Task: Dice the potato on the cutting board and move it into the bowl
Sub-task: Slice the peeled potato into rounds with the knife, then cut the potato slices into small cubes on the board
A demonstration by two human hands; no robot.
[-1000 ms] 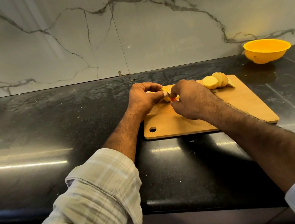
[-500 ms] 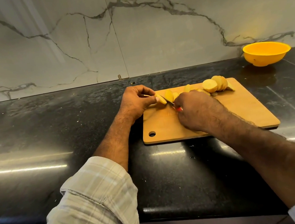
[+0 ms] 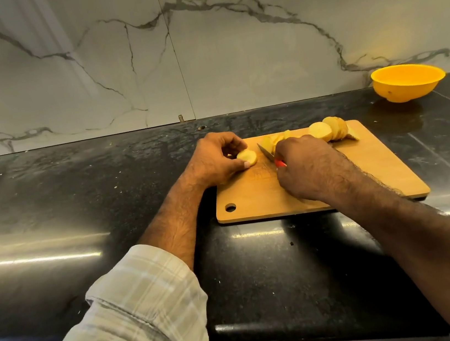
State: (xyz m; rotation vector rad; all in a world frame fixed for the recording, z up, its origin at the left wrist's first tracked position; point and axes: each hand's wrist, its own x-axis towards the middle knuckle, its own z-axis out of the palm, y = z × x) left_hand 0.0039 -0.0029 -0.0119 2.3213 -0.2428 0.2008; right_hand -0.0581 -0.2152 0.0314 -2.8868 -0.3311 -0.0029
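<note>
A wooden cutting board [image 3: 363, 177] lies on the black counter. At its far left corner my left hand [image 3: 216, 160] pinches one round potato slice [image 3: 247, 157] between thumb and fingers. My right hand [image 3: 304, 167] grips a small knife [image 3: 266, 153] with a red handle; the blade points away from me, just right of that slice. Several more potato slices [image 3: 328, 129] lean in a row along the board's far edge. A yellow bowl [image 3: 408, 82] stands by the wall at the far right, apart from the board.
The black counter [image 3: 78, 208] runs left and right, with its front edge near me. A white marble wall [image 3: 200, 43] closes the back. My sleeves are rolled up at the forearms.
My left hand has drawn one slice out to the left, away from the row. The knife hand has stayed near the middle of the board. The view has shifted a little.
</note>
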